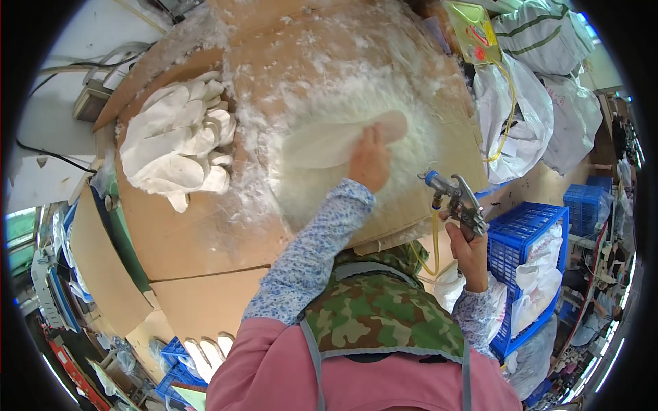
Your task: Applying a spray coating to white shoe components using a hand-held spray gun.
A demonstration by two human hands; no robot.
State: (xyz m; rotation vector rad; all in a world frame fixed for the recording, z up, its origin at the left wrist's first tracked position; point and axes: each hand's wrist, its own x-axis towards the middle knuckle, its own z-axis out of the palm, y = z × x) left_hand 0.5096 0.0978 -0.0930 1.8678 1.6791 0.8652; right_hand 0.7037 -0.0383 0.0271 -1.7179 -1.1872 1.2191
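1. Presently, the pale insole-shaped piece (pixel 315 146) is laid on the whitened cardboard (pixel 458 154), between the pile of similar pieces (pixel 164 140) and the cardboard's right edge.
2. Its right end is partly covered by the left hand (pixel 371 159); whether it is pinched or merely pressed cannot be told (the fingers are blurred).
3. The handle of the spray gun (pixel 458 198) is clasped by the right hand (pixel 469 257), just off the cardboard's near right corner.
4. Low weight and easy bending are to be expected, judging by the thin outline; the rim is best gripped, as the face may be tacky.
5. White fluffy residue is spread across the cardboard, densest around the piece.
6. Beyond the right edge, a blue crate (pixel 508 243), a striped sack (pixel 538 40) and a yellow can (pixel 470 27) are stored.
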